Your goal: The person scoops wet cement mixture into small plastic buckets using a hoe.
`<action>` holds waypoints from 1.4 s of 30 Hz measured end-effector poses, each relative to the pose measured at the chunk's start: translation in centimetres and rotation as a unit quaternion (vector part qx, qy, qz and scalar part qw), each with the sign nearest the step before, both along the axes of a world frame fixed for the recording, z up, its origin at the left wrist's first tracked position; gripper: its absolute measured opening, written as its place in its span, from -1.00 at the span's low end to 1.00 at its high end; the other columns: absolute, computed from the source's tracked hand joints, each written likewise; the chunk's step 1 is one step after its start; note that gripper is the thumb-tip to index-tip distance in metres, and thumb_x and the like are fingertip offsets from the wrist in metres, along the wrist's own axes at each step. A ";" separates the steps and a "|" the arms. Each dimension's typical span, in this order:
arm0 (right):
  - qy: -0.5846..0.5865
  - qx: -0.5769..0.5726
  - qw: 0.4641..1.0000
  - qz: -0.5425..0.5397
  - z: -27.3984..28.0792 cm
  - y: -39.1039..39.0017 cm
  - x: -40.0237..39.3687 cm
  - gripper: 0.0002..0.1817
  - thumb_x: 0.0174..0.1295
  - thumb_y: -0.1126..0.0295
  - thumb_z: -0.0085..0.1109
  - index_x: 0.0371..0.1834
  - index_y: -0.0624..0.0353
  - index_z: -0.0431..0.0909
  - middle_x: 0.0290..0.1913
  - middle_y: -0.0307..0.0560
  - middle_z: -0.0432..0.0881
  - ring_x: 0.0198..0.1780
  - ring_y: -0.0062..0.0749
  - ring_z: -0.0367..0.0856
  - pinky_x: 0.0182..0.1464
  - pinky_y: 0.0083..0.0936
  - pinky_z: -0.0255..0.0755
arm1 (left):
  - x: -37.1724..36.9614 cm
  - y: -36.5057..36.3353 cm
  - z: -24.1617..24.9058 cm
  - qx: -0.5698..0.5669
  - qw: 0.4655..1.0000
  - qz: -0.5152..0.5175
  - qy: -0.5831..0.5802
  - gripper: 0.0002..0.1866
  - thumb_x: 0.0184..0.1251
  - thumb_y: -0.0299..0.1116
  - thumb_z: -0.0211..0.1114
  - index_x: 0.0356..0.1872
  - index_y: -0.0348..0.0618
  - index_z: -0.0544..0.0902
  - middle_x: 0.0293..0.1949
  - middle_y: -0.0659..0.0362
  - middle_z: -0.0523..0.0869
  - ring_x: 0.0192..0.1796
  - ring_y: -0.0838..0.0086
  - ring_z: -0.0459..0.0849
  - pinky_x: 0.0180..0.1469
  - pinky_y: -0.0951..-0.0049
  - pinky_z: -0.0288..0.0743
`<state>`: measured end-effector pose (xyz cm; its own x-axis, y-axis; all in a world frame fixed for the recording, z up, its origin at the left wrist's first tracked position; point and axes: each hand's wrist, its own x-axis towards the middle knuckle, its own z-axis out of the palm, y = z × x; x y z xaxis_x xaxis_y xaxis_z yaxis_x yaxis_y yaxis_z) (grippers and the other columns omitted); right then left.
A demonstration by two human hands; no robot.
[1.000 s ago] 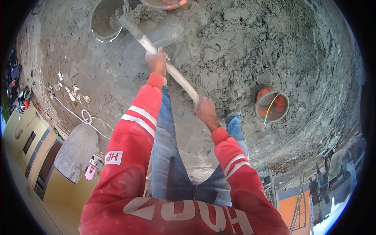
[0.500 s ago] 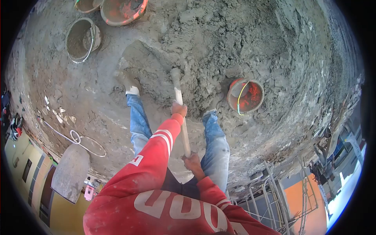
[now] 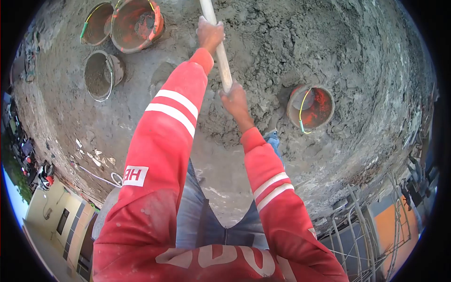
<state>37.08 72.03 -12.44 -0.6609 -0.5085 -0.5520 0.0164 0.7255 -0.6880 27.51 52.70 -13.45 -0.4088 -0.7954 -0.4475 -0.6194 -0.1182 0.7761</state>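
Over the grey mix [image 3: 300, 51], a two-handed grip

Head view: left hand [image 3: 210, 34] and right hand [image 3: 236, 102] wrap a wooden handle [image 3: 222, 63], cut off at the top edge. Buckets [image 3: 322, 110] stand on smeared ground [image 3: 80, 108]; lower left, a pale building [image 3: 51, 209].

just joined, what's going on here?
A person in a red top is holding a long handle with both hands, the left hand farther out and the right hand near the close end. The handle's far end is out of frame, so the tool's head can't be seen. Wet grey mix covers the ground ahead. Three buckets stand off to the left, and a red-stained bucket to the right.
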 end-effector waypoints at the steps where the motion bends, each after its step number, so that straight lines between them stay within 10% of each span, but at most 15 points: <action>1: -0.035 0.000 0.999 -0.015 -0.7 -1.8 -1.6 -0.50 0.04 0.29 0.27 -0.03 0.42 0.42 -0.18 0.33 0.60 -0.12 0.23 0.60 -0.06 -0.06 0.49 | -0.7 -0.9 -1.9 0.002 1.000 -0.006 -0.003 -0.61 0.14 -0.41 0.30 -0.07 -0.41 0.41 -0.39 -0.05 0.69 -0.57 0.30 0.71 -0.48 0.35 0.62; 8: -0.061 0.105 0.992 -0.041 2.5 1.6 5.2 -0.57 0.06 0.24 0.32 -0.19 0.40 0.45 -0.22 0.32 0.62 -0.12 0.24 0.62 -0.09 -0.04 0.50 | 4.4 4.2 -6.5 -0.055 0.981 -0.093 -0.164 -0.47 -0.03 -0.32 0.36 -0.05 -0.44 0.43 -0.10 -0.28 0.63 0.06 -0.14 0.58 0.15 0.12 0.48; 13: -0.128 0.135 0.975 -0.120 7.3 8.4 13.9 -0.62 0.08 0.24 0.25 -0.31 0.42 0.48 -0.35 0.37 0.60 -0.22 0.31 0.58 -0.18 -0.10 0.48 | 11.9 13.2 -4.2 0.074 0.951 -0.148 -0.262 -0.54 -0.04 -0.38 0.30 -0.06 -0.33 0.45 -0.10 -0.28 0.63 -0.02 -0.16 0.62 0.07 0.07 0.53; 19: -0.450 0.144 0.817 -0.331 15.4 13.6 15.2 -0.76 0.09 0.36 0.21 -0.57 0.33 0.50 -0.65 -0.11 0.48 -0.71 -0.48 0.43 -0.67 -0.47 0.28 | 19.7 24.7 -2.8 0.126 0.898 -0.254 -0.337 -0.49 -0.03 -0.40 0.42 -0.03 -0.34 0.45 -0.17 -0.21 0.67 -0.11 0.00 0.71 -0.10 0.12 0.63; 21: -0.483 0.126 0.804 -0.324 17.0 13.6 14.0 -0.80 0.14 0.38 0.17 -0.54 0.25 0.46 -0.68 -0.18 0.43 -0.73 -0.49 0.38 -0.69 -0.49 0.23 | 20.7 23.4 -1.8 0.379 0.864 -0.158 -0.292 -0.53 0.00 -0.40 0.39 -0.04 -0.35 0.47 -0.28 -0.16 0.69 -0.32 0.12 0.75 -0.32 0.16 0.65; 25: -0.473 0.120 0.819 -0.303 23.3 15.8 12.8 -0.76 0.12 0.33 0.24 -0.38 0.28 0.44 -0.65 -0.18 0.43 -0.72 -0.53 0.36 -0.68 -0.50 0.24 | 23.8 24.6 0.3 0.412 0.873 -0.095 -0.243 -0.69 0.06 -0.41 0.34 -0.19 -0.35 0.51 -0.45 -0.05 0.65 -0.56 0.26 0.68 -0.52 0.22 0.58; 27: -0.439 0.156 0.862 -0.199 26.9 20.1 12.4 -0.66 0.10 0.29 0.27 -0.26 0.34 0.42 -0.60 -0.09 0.49 -0.66 -0.43 0.45 -0.61 -0.43 0.33 | 23.1 24.4 5.3 0.548 0.814 0.094 -0.166 -0.84 0.15 -0.42 0.33 -0.36 -0.23 0.53 -0.52 0.11 0.58 -0.54 0.37 0.61 -0.49 0.32 0.55; 30: -0.355 0.236 0.904 0.047 29.9 27.7 10.6 -0.52 0.12 0.25 0.25 -0.07 0.44 0.38 -0.29 0.41 0.60 -0.19 0.29 0.61 -0.10 -0.06 0.46 | 22.6 24.8 6.2 0.536 0.808 0.229 -0.082 -0.86 0.17 -0.44 0.31 -0.37 -0.21 0.51 -0.54 0.14 0.54 -0.54 0.38 0.56 -0.45 0.33 0.55; 36: -0.241 0.206 0.937 0.144 21.8 42.2 9.3 -0.58 0.08 0.27 0.29 -0.05 0.20 0.40 -0.31 0.27 0.61 -0.20 0.32 0.57 -0.13 0.02 0.43 | 24.7 32.1 8.1 0.465 0.834 0.294 -0.049 -0.84 0.17 -0.44 0.32 -0.38 -0.18 0.48 -0.53 0.20 0.49 -0.51 0.41 0.51 -0.34 0.32 0.51; 42: -0.187 0.288 0.919 0.195 25.4 45.2 12.0 -0.61 -0.01 0.34 0.32 -0.11 0.08 0.41 -0.38 0.13 0.64 -0.26 0.18 0.62 -0.18 -0.04 0.48 | 25.4 35.2 17.3 0.409 0.835 0.365 -0.035 -0.85 0.21 -0.49 0.28 -0.40 -0.19 0.44 -0.55 0.21 0.45 -0.53 0.46 0.47 -0.42 0.33 0.49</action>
